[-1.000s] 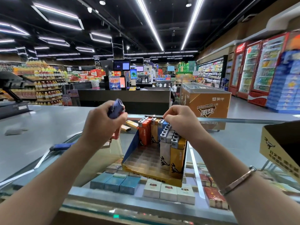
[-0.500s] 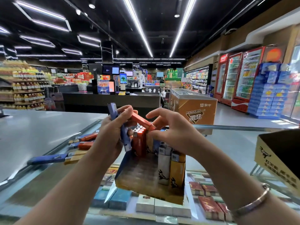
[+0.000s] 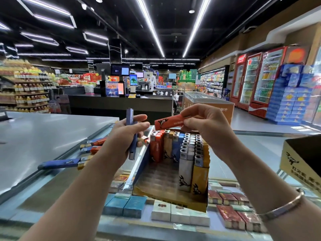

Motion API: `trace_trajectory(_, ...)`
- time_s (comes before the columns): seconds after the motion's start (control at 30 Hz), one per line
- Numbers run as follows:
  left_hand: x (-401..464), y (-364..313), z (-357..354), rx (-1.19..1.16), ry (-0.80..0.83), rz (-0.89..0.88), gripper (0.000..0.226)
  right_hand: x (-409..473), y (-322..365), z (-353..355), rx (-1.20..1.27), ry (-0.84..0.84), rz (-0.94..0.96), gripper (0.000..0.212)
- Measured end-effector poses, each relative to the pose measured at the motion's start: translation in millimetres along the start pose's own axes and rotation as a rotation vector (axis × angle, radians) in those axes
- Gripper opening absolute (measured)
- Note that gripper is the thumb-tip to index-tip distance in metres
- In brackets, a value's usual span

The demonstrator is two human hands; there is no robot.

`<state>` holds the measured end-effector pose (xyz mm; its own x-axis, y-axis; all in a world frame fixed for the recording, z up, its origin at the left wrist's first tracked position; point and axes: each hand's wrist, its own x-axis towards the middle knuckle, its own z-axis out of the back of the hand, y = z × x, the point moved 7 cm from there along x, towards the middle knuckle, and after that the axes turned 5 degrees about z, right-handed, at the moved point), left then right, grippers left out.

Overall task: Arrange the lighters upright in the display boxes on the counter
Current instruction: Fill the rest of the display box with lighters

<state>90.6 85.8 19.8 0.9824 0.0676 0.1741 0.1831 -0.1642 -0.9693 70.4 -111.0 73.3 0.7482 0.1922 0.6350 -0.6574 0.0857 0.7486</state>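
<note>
Fingers (image 3: 186,122) of the right hand (image 3: 206,126) pinched an orange lighter (image 3: 169,122) sideways above the display box (image 3: 171,200); the left hand (image 3: 125,134) gripped a blue lighter (image 3: 130,134). Best tip it upright, then slot it beside the standing rows (image 3: 184,150).

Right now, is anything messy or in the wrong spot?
Yes. Several loose lighters lie flat on the counter left of the display box, not upright inside it. The box's near-left part is unfilled.

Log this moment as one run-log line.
left hand: holds blue lighter | right hand: pinches red lighter over display box | box part-filled
</note>
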Motion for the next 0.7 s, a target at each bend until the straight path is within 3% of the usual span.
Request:
trace_trajectory(0.13,-2,17,0,0.364,0.127,0.174,0.019,1,4,-1,-0.141,0.055,0.073,0.028)
trace_trajectory(0.23,-3,24,-3,0.581,0.213,0.193,0.012,0,8,-7,-0.231,0.103,0.113,0.029)
trace_trajectory(0.43,-1,29,-3,0.625,0.246,0.238,0.005,-2,20,-20,-0.466,0.182,0.215,0.023)
trace_trajectory(0.7,-2,30,-8,0.572,0.364,0.246,0.01,0,20,-71,-0.795,0.434,0.307,0.015)
